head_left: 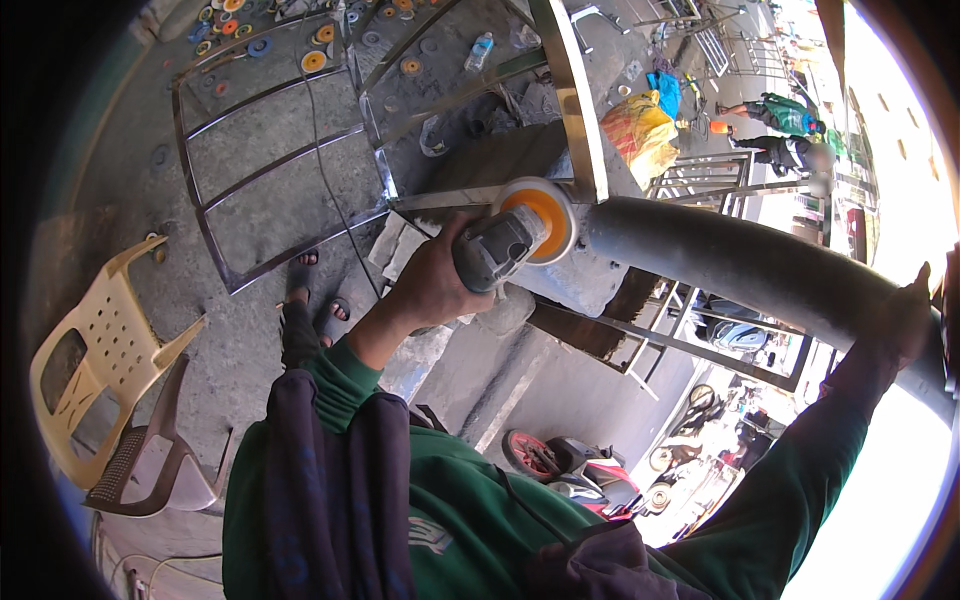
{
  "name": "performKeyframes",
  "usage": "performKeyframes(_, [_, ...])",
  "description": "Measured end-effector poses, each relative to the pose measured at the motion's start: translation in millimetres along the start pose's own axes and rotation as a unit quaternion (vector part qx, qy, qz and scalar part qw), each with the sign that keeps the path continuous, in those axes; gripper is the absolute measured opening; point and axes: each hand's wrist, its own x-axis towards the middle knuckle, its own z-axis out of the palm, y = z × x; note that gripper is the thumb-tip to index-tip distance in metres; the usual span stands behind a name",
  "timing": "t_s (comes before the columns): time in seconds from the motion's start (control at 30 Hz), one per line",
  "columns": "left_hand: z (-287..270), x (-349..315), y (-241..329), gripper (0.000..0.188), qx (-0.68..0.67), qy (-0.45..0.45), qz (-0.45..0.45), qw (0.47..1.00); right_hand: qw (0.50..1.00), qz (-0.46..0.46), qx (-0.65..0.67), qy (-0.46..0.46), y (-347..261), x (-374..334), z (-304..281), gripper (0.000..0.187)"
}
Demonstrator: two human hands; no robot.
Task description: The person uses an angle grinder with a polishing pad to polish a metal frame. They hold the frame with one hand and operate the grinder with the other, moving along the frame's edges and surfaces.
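My left hand (437, 280) is wrapped round the grey body of an angle grinder (497, 245). Its round disc, orange in the middle with a pale rim (550, 222), overlaps the corner of a shiny metal frame (577, 110) in the picture; whether they touch I cannot tell. A dark cord runs past my left wrist. Far to the right, my right hand (902, 318) lies against a thick dark post (740, 250) with its fingers stretched out, though that hand is partly blurred.
A cream plastic chair (110, 340) lies at the left. Another metal frame (265, 185) lies near several loose discs (314, 62) and a bottle (480, 50). A yellow sack (640, 130), people (785, 118) and a motorcycle (575, 468) are farther off. A sandalled foot (338, 310) shows below.
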Motion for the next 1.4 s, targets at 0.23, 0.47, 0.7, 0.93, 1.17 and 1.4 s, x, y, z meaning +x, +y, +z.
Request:
performKeyframes(0.23, [-1,16,11,0.084,-0.014,-0.007,0.057,0.998,0.999,-0.036,0.005,0.011,32,15,29,0.049])
performKeyframes(0.47, [2,3,3,0.086,0.0,-0.023,0.003,1.0,0.999,-0.005,0.05,0.002,34,11,32,0.046])
performKeyframes(0.7, [4,24,0,0.086,0.017,0.006,0.075,0.997,1.0,-0.007,0.011,0.001,20,11,17,0.046])
performKeyframes(0.93, [12,8,-38,0.085,-0.052,0.042,0.032,0.997,1.0,-0.009,-0.006,-0.002,8,14,8,0.046])
performKeyframes(1.17, [4,-3,-54,0.086,-0.061,0.044,0.009,0.997,1.0,-0.009,-0.03,-0.006,-5,14,1,0.046])
performKeyframes(1.4, [16,15,-31,0.087,-0.071,0.041,0.052,0.995,0.999,-0.002,-0.035,-0.007,-13,9,-7,0.045])
